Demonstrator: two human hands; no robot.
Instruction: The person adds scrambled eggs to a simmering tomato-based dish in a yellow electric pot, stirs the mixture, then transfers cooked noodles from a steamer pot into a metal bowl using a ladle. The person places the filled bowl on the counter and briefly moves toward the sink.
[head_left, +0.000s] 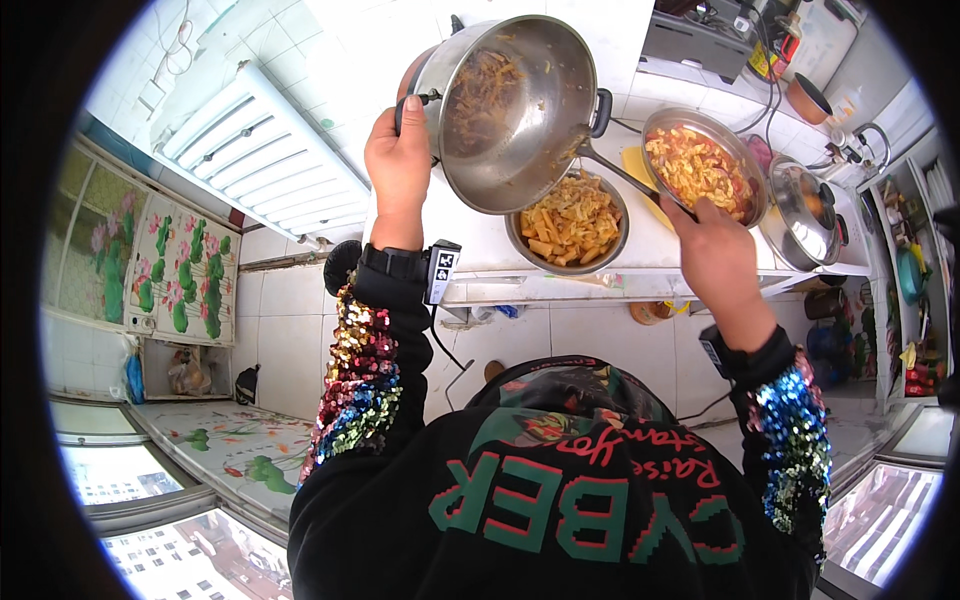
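My left hand (400, 154) grips the black side handle of a stainless steel pot (525, 142), which is tilted over a metal bowl (517, 247). Cooked cabbage-like strips (484, 82) cling to the inner wall of the pot. In my right hand (716, 259) is the dark handle of a spatula (619, 171); its head, coated with bits of food, is at the pot's lower right rim. Directly below the pot, the bowl is heaped with shredded vegetable and thick yellowish pieces (574, 217). The pot's rim hides the bowl's back edge.
Right of the bowl, a steel pan (664, 124) of egg and tomato stands by a yellow board (636, 166). Farther right sits a glass-lidded pot (802, 206). A brown pot (808, 99) and a sauce bottle (776, 52) are behind. At left is a white radiator (255, 142).
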